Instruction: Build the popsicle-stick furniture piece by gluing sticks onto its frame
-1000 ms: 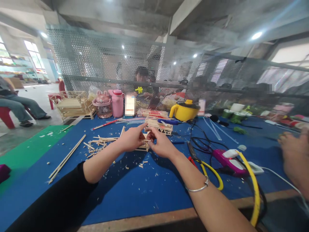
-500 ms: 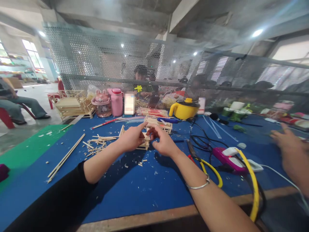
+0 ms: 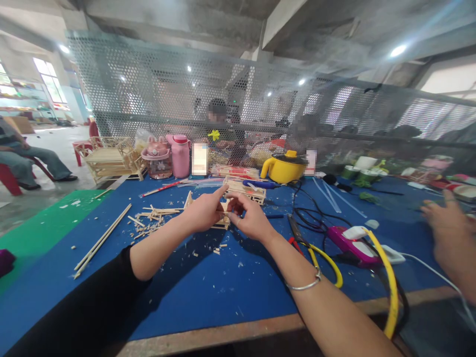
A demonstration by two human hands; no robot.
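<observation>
Near the middle of the blue table, a small model built of pale wooden sticks (image 3: 222, 224) sits between my two hands, partly covered by them. My left hand (image 3: 204, 212) is closed around its left side, index finger stretched along the top. My right hand (image 3: 253, 218) is curled at the right side, thumb and fingers pinched close to the model; whatever is between the fingertips is too small to make out. Just behind stands another wooden stick model (image 3: 256, 197), and a blue-handled tool (image 3: 259, 184) with a cord lies at its back edge.
Cut sticks (image 3: 158, 214) and long sticks (image 3: 103, 240) lie left. Right are pliers (image 3: 320, 255) with yellow handles, a magenta power strip (image 3: 351, 245) and cables. A yellow pot (image 3: 286, 167), pink bottle (image 3: 181, 156) and mesh screen (image 3: 148, 89) stand behind. Another person's hand (image 3: 449, 223) is far right.
My right thumb has moved up and in toward the fingertips, closing the gap beside the model. My left hand has barely moved. The other person's hand at right has shifted slightly.
</observation>
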